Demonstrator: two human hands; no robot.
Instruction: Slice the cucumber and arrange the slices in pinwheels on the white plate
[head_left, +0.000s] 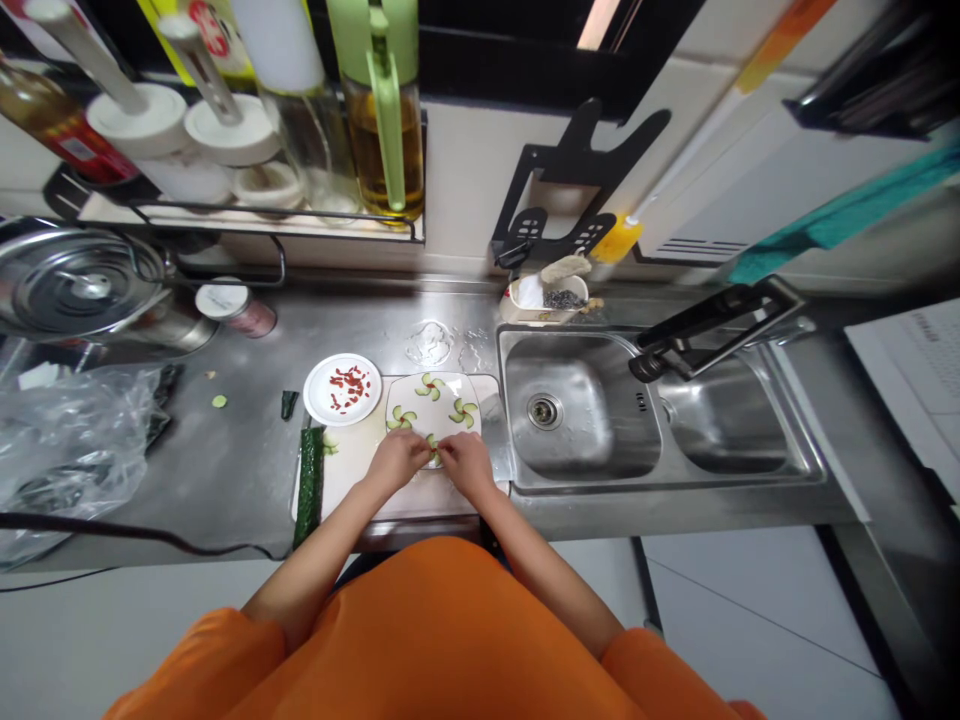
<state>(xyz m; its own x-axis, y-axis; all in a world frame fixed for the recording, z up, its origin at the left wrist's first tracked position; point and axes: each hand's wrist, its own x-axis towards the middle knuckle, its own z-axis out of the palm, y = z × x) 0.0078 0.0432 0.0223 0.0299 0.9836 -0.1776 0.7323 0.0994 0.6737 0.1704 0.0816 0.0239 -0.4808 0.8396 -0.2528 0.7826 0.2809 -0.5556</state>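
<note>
Both hands meet at the near edge of a white squarish plate. My left hand and my right hand have their fingertips pinched close together over a small pinwheel of cucumber slices. What sits between the fingertips is too small to make out. Three more pinwheels of green-edged slices, with red bits at their centres, lie on the plate at the back, left and right. A round white plate with small red pieces stands to the left. Left of my left hand, a cut cucumber rests on the white cutting board.
The steel double sink with a black faucet is on the right. At left are a lidded pot, a clear plastic bag and a white-lidded jar. Cucumber scraps lie on the counter; bottles line the shelf.
</note>
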